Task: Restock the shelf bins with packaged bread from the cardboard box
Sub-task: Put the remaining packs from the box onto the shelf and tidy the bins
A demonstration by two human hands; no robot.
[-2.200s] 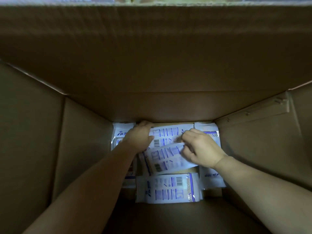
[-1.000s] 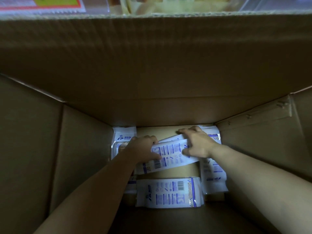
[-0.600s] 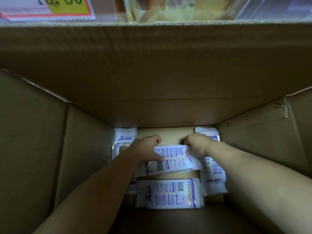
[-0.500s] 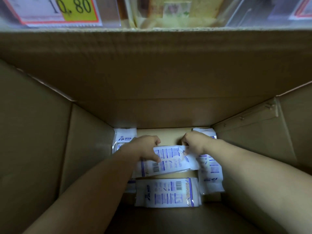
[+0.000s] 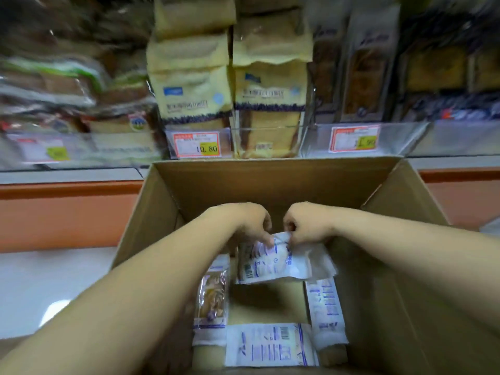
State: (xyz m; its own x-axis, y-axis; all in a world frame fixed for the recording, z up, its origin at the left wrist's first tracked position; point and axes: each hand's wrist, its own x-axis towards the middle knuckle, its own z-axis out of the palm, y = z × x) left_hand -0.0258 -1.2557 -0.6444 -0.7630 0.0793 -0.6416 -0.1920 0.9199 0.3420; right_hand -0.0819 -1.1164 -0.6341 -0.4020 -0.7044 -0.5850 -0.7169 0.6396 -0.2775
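**Soft packs, pinched by the top seam**

- Nearest, on the floor of the cardboard box: three packs left behind. One lies flat, label side up; one with a clear window showing brown bread sits at the left; one runs along the right wall.
- Above them, hanging clear of the box floor: the held pack, white film with blue print and a barcode. More film shows behind its right edge; possibly a second pack, cannot tell.
- Left hand and right hand sit close together over it, fingers closed on the pack's upper edge.
- Handling, judged: light, limp, crushable. The film looks slick, and it sags below the pinch. The sealed seam is the firmest hold; squeezing the middle would dent the bread.
- Far: shelf bins behind a clear front rail, yellow bread bags stacked upright, price tag below. Edges blurred.
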